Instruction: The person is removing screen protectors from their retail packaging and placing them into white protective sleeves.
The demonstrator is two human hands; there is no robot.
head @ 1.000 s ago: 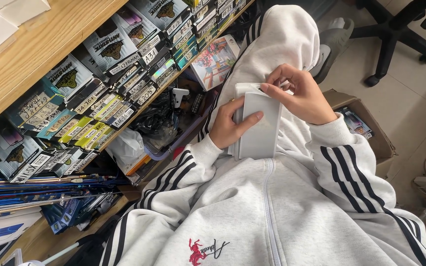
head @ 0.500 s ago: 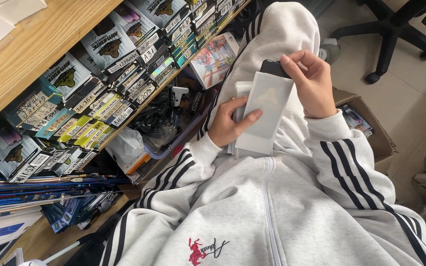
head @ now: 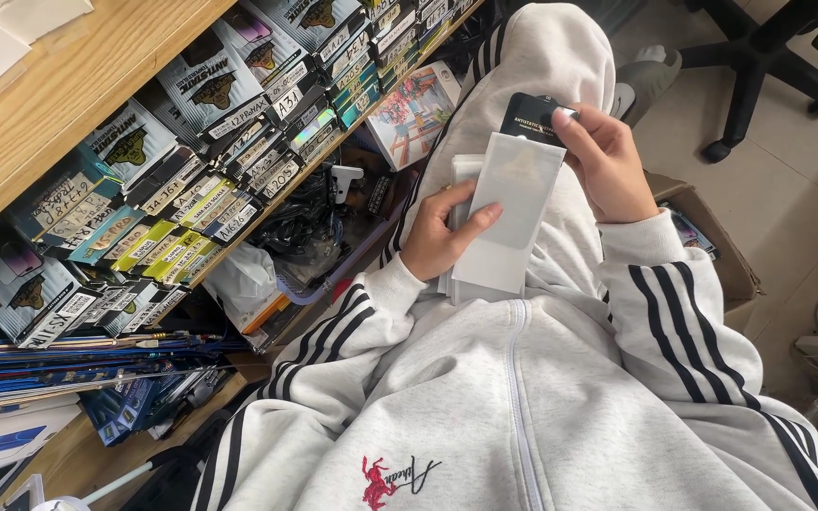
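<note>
The person wears a light grey heathered tracksuit. The zip jacket [head: 523, 407] has a pale zipper running down the middle of the chest and a small red embroidered figure with dark script beside it, low on the front. Each sleeve carries three black stripes along its length; the left sleeve [head: 333, 331] and the right sleeve [head: 684, 312] both end in ribbed cuffs. The trousers [head: 551, 57] are the same grey, also with black side stripes. Both hands are bare.
</note>
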